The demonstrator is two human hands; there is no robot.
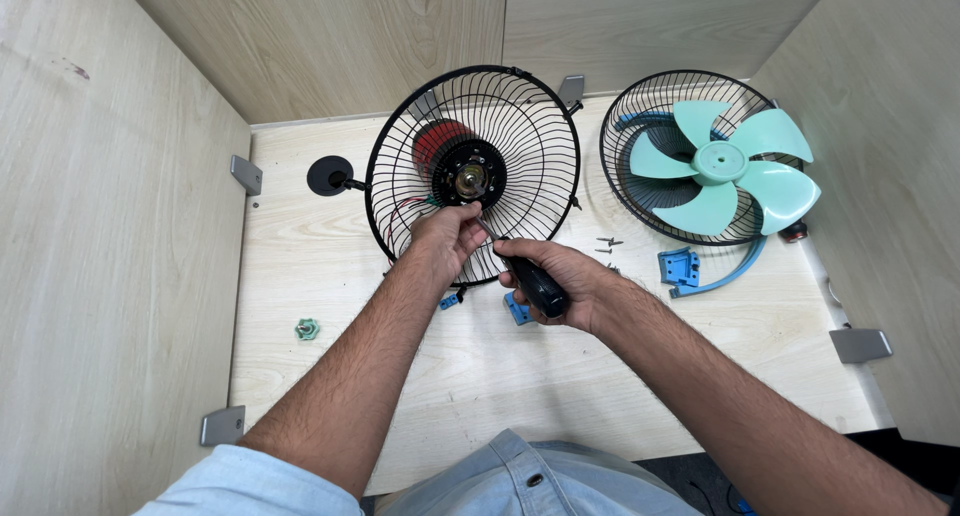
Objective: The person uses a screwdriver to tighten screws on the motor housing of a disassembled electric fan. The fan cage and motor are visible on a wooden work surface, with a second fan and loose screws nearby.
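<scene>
A black wire fan guard [520, 106] stands tilted at the middle of the light wooden table, with a red motor [435, 141] behind it and a round black hub with a brass shaft [470, 179] at its centre. My left hand [447, 238] grips the guard's lower wires just under the hub. My right hand [560, 279] holds a black-handled screwdriver [538, 286], its thin shaft pointing up-left toward the hub beside my left fingers. Red, green and black wires [403, 214] hang from the motor.
At right a second wire guard [640, 106] holds a mint-green fan blade [722, 166]. Loose screws [607, 244], blue plastic parts [680, 268], a small blue piece [516, 310], a green nut [307, 328] and a black round knob [328, 176] lie on the table. Wooden walls enclose three sides.
</scene>
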